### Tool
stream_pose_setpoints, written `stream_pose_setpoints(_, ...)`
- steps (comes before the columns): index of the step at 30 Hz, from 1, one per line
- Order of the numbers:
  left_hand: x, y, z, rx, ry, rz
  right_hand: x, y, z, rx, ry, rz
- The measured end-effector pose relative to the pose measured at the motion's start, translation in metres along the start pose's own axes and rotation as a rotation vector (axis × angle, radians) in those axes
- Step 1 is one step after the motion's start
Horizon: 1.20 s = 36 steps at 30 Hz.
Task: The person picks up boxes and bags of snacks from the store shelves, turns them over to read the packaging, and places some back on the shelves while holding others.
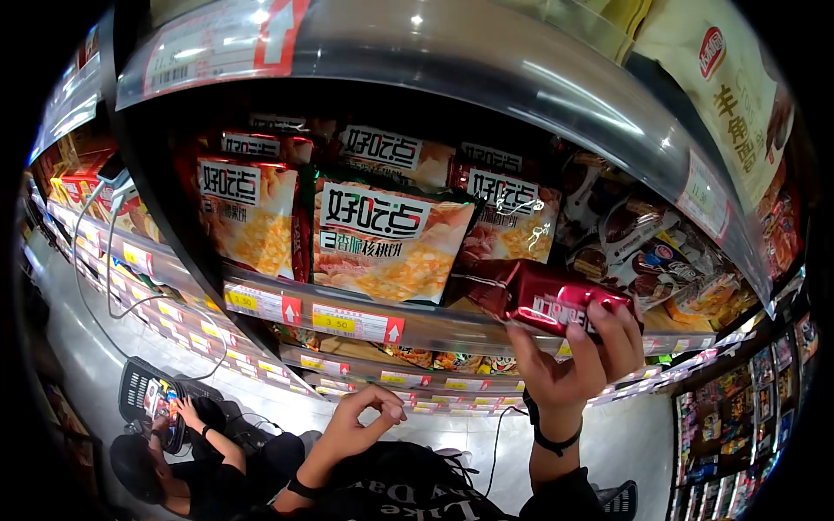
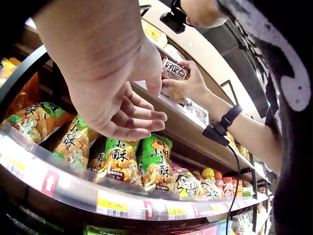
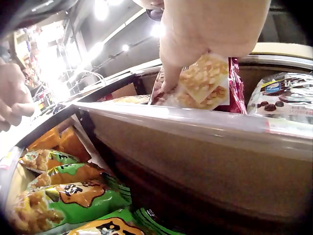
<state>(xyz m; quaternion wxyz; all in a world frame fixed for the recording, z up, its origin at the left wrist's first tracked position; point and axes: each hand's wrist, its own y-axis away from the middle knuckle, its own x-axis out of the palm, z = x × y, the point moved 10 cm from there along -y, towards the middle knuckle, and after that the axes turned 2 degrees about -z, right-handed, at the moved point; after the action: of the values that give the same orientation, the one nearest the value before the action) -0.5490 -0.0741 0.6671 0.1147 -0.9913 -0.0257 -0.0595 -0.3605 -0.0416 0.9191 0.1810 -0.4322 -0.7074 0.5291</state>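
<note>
My right hand (image 1: pixel 578 365) grips a dark red biscuit packet (image 1: pixel 556 300) at the shelf's front edge, thumb on one side and fingers on the other. In the head view the packet lies tipped, its top end toward me. The right wrist view shows the biscuit picture on the packet's face (image 3: pixel 208 88), just above the shelf lip. My left hand (image 1: pixel 360 421) hangs below the shelf with loosely curled fingers and holds nothing. In the left wrist view, the left hand (image 2: pixel 110 93) is in front of green and orange snack bags (image 2: pixel 120 159) on the lower shelf.
Upright biscuit packets (image 1: pixel 387 239) stand behind the price strip (image 1: pixel 347 321). Chocolate-coloured snack bags (image 1: pixel 651 243) lie to their right. A curved upper shelf edge (image 1: pixel 486 74) overhangs them. A person (image 1: pixel 182 451) with a basket (image 1: pixel 139 386) is low on the left; a cable (image 1: pixel 109 269) hangs nearby.
</note>
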Motion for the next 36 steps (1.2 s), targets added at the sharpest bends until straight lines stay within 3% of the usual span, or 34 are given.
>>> stream_pose_setpoints(2,-0.001,0.003,0.001,-0.010,0.038,-0.023,-0.007,0.003,-0.001,-0.012,0.046,-0.023)
stream_pose_setpoints(5,-0.001,0.007,-0.005,0.020,-0.002,-0.053,-0.044,0.028,-0.001,-0.101,0.062,-0.340)
stream_pose_setpoints(6,0.001,0.007,-0.009,0.078,-0.026,-0.041,-0.048,0.028,0.002,-0.004,0.166,-0.430)
stream_pose_setpoints(8,0.008,0.005,-0.024,0.117,0.035,-0.018,-0.058,0.038,-0.005,0.143,0.017,-0.438)
stream_pose_setpoints(10,0.016,0.004,-0.039,0.167,0.066,0.044,-0.052,0.095,-0.042,0.903,-0.695,-0.916)
stream_pose_setpoints(12,0.019,0.001,-0.065,0.220,-0.080,0.020,-0.034,0.037,0.015,0.323,-0.591,-0.112)
stream_pose_setpoints(14,0.024,-0.001,-0.067,0.182,0.010,0.063,-0.011,0.034,0.035,0.417,-0.923,0.033)
stream_pose_setpoints(16,0.024,0.001,-0.067,0.219,0.117,0.038,0.003,0.045,0.052,0.399,-0.909,0.294)
stream_pose_setpoints(19,0.022,0.009,-0.046,0.156,0.053,-0.019,0.004,0.066,0.039,0.542,-0.976,0.279)
stream_pose_setpoints(22,0.030,0.018,-0.017,-0.098,0.442,-0.037,0.005,0.083,0.019,0.720,-1.107,0.138)
stream_pose_setpoints(23,0.029,0.020,-0.014,-0.089,0.452,-0.066,0.003,0.085,0.019,0.726,-1.103,0.139)
stream_pose_setpoints(25,0.031,0.020,-0.009,-0.083,0.520,-0.090,0.018,0.098,0.018,0.941,-1.268,0.256)
stream_pose_setpoints(28,0.029,0.019,-0.003,-0.092,0.514,-0.080,0.023,0.118,0.029,1.025,-1.362,0.366)
stream_pose_setpoints(29,0.030,0.019,-0.007,-0.099,0.508,-0.080,0.024,0.117,0.035,0.946,-1.349,0.502)
stream_pose_setpoints(30,0.031,0.018,-0.013,-0.102,0.503,-0.081,0.026,0.123,0.036,1.045,-1.336,0.562)
stream_pose_setpoints(32,0.035,0.019,-0.011,-0.118,0.506,-0.034,0.023,0.126,0.027,1.145,-1.328,0.382)
stream_pose_setpoints(33,0.040,0.016,-0.014,-0.068,0.459,0.006,0.024,0.122,0.027,1.128,-1.332,0.372)
stream_pose_setpoints(34,0.044,0.015,-0.017,-0.021,0.411,0.044,0.019,0.118,0.017,1.167,-1.304,0.245)
stream_pose_setpoints(35,0.052,0.022,-0.012,-0.109,0.525,0.110,0.012,0.116,0.008,1.206,-1.273,0.118)
stream_pose_setpoints(36,0.058,0.011,-0.038,0.037,0.561,0.156,0.008,0.102,-0.002,1.176,-1.222,0.120)
